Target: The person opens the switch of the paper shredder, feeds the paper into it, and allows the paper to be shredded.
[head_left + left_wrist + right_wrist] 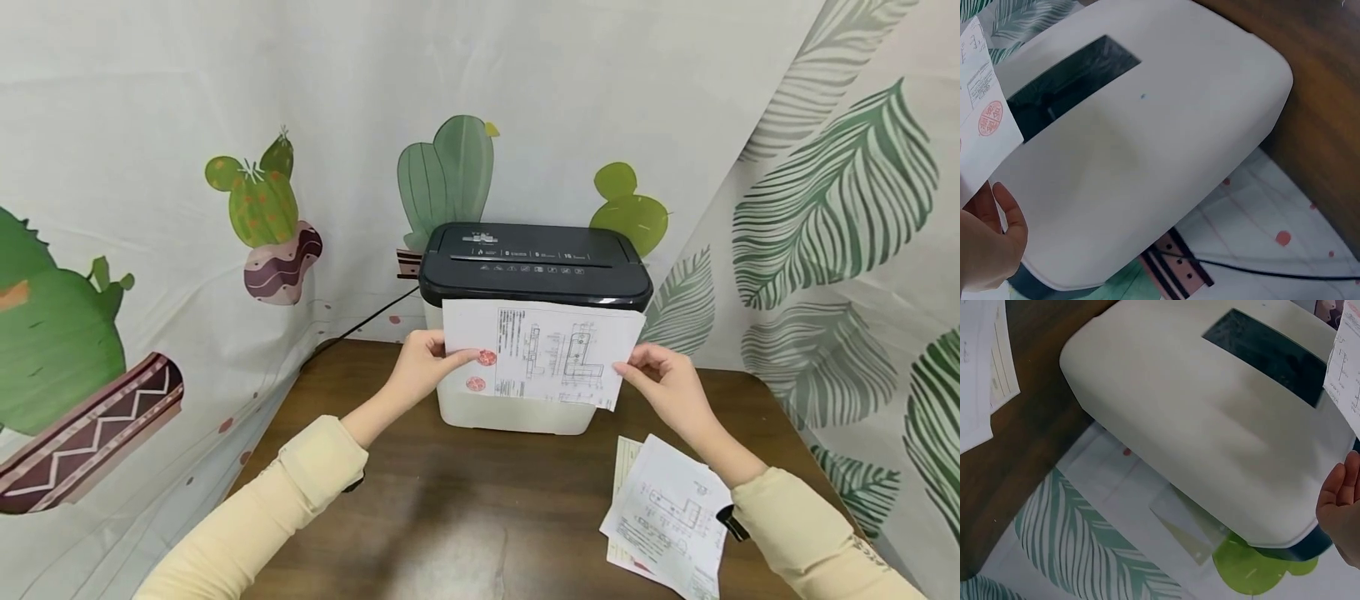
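A sheet of paper printed with technical drawings and two red stamps is held up in front of a paper shredder with a black lid and a white bin. My left hand pinches the sheet's left edge. My right hand pinches its right edge. The sheet hangs level, just below the shredder's black top. In the left wrist view the stamped corner of the sheet shows beside the white bin. The right wrist view shows the bin and the sheet's edge.
A small pile of printed sheets lies on the brown wooden table at the front right. A black power cord runs left from the shredder. Cactus- and leaf-printed cloth hangs behind and on both sides.
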{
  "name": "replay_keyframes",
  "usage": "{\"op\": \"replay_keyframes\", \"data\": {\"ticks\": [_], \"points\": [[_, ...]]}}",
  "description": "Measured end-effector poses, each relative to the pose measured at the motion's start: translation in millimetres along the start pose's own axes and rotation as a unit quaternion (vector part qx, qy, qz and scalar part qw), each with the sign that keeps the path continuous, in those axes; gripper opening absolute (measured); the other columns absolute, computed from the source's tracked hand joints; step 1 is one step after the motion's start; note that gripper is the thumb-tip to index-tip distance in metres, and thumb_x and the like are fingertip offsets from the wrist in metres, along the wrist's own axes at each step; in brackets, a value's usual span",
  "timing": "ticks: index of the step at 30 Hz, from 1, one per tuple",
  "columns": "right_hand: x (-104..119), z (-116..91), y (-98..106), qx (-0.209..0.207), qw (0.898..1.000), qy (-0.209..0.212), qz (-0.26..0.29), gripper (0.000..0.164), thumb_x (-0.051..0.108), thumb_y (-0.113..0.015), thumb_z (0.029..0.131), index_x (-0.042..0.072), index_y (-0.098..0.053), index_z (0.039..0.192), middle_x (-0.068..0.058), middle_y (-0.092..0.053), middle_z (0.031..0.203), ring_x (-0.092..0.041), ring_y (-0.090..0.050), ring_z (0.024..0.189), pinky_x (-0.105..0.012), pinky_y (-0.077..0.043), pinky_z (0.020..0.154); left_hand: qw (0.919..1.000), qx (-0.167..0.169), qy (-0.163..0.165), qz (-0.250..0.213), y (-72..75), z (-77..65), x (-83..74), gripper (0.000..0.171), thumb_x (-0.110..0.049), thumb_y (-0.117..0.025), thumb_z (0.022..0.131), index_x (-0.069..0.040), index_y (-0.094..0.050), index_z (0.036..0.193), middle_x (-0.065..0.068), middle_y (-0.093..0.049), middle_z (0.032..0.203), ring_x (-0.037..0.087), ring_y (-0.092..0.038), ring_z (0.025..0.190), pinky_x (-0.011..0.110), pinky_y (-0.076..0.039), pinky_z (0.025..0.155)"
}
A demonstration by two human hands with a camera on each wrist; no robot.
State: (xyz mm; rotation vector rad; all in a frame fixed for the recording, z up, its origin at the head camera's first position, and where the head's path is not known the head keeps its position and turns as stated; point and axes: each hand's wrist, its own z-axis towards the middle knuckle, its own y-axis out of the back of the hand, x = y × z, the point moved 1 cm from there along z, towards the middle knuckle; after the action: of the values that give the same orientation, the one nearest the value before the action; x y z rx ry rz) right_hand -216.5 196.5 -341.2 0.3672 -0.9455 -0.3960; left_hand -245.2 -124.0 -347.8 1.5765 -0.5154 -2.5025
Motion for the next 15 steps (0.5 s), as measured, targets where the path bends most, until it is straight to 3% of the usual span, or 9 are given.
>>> {"op": "replay_keyframes", "data": {"ticks": [9,15], "points": [[8.2,20.9,13.0,0.021,1.000,-0.003,-0.021,0.008,-0.003,-0.068,0.081,-0.004,-0.062,0.077,0.020,-0.053,0.064,0.001,-0.043,0.058,-0.017,-0.036,0.051,0.9994,-0.027,-0.016,0.017,14.3,13.0,-6.6,0.014,-0.013,-0.072,0.083,0.001,-0.072,0.086,0.016,-0.072,0.081,0.006,-0.060,0.064,0.019,-0.045,0.056],[11.7,36.3,18.3,0.010,1.000,-0.008,-0.029,0.008,0.000,-0.069,0.082,-0.006,-0.064,0.081,0.024,-0.054,0.066,0.002,-0.045,0.059,-0.012,-0.038,0.053,0.9976,-0.046,-0.032,0.040,24.4,22.9,-15.2,0.014,-0.013,-0.072,0.083,0.001,-0.070,0.079,0.016,-0.069,0.075,0.007,-0.052,0.060,0.019,-0.039,0.054]]}}
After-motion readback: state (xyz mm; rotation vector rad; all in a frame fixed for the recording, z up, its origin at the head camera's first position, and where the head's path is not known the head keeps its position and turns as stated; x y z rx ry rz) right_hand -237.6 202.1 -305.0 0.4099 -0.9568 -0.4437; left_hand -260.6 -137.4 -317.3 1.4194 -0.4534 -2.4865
